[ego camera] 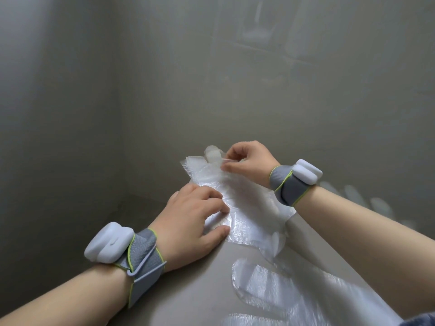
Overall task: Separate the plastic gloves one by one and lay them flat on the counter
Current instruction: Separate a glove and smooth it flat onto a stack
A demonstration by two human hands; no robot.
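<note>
- the clear plastic on grey is hard to read, so i can't count the layers in the stack (237,198)
- the right hand (249,161) covers the stack's far end, and a roundish lump of film sticks up there. can't tell if that's glove fingers or the cuff
- the flat glove (282,288) is cut off by the bottom edge, and the right forearm hides its far side
- past that forearm there are faint rounded tips, maybe more gloves (353,194), too blurry to say
- the stack lies on the counter (188,290) near the corner of the wall (235,90), between the two hands. its long axis runs diagonally from near-right to far-left
- the flat glove lies nearer the person, just beside the stack's near end. its rounded finger ends point left, and its length runs off to the right
- the left hand (195,222) is laid on the stack's left edge, fingers and thumb pressing down, not curled round anything
- the right hand's fingers are curled, thumb and fingertips pinching a thin bit of film at the stack's far end
- both wrists wear a grey band (143,260) with a white pod on it
</note>
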